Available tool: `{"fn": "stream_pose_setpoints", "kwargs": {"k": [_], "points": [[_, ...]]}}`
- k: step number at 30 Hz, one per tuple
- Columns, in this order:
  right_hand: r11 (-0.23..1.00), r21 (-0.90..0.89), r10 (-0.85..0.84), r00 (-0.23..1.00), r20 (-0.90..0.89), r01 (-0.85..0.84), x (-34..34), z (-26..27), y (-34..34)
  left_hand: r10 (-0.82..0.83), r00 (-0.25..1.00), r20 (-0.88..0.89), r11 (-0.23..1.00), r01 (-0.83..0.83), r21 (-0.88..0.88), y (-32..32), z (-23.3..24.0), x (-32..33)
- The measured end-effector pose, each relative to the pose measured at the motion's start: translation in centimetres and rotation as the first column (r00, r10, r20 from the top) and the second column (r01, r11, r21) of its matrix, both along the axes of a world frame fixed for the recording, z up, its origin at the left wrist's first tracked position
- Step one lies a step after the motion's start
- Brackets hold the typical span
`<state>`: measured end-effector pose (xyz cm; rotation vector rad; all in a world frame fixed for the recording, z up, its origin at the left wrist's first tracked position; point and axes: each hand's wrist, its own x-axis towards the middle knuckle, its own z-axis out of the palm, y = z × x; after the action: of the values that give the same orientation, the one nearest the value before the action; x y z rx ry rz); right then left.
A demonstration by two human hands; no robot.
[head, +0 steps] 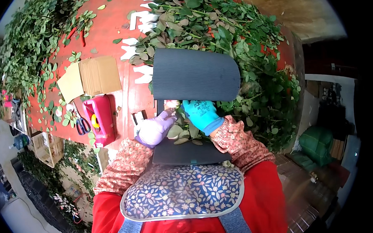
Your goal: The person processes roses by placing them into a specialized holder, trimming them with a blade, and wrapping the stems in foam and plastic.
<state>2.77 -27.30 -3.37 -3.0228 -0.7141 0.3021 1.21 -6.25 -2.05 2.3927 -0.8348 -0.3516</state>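
My left hand (154,130), in a lilac glove, is beside a pale pink rose bloom (172,103), its thumb and fingers reaching toward the flower. Whether those fingers grip anything is hard to see. In a bright blue coated glove, my right hand (202,115) curls over leafy rose stems (187,129), its fingertips hidden underneath. A second pink bloom (174,132) peeks out by the left glove. Beyond both hands arches a dark ribbed sheet (195,74). Closer to my body lies a flat black panel (191,152); I cannot tell if the two are joined.
Leafy cut stems (253,82) cover the table's right side, white forked pieces (144,74) along their left ends. Left stand a pink tape dispenser (103,132), scissors (81,121) and stacked cardboard pieces (100,75). More foliage (24,48) heaps far left, near red-handled shears (82,38).
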Motion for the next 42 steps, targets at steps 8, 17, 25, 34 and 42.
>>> {"fn": "stream_pose_setpoints", "kwargs": {"k": [8, 17, 25, 34, 42], "points": [[0.998, -0.061, -0.014, 0.998, 0.053, 0.017, -0.6, -0.3, 0.0, 0.056, 0.998, 0.029, 0.986, -0.050, -0.158, -0.1, 0.0, 1.7], [0.999, 0.017, 0.036, 0.995, -0.089, -0.035, -1.3, 4.8, 1.2, 0.056, 0.997, -0.046, 0.995, -0.059, -0.075, -0.3, -1.9, 2.0], [0.998, 0.064, 0.024, 1.000, -0.007, -0.024, -0.8, 3.6, 0.8, 0.264, 0.952, -0.152, 0.926, -0.295, -0.235, 6.6, -0.6, -0.5], [0.979, 0.143, 0.159, 0.985, -0.072, -0.148, -0.9, 0.2, -1.2, 0.436, 0.854, -0.285, 0.825, -0.506, -0.254, 4.4, -2.1, -2.2], [0.964, 0.167, 0.217, 0.975, -0.053, -0.206, -0.8, -2.7, -0.3, 0.446, 0.804, -0.394, 0.795, -0.558, -0.239, 2.1, -3.3, -1.1]]}}
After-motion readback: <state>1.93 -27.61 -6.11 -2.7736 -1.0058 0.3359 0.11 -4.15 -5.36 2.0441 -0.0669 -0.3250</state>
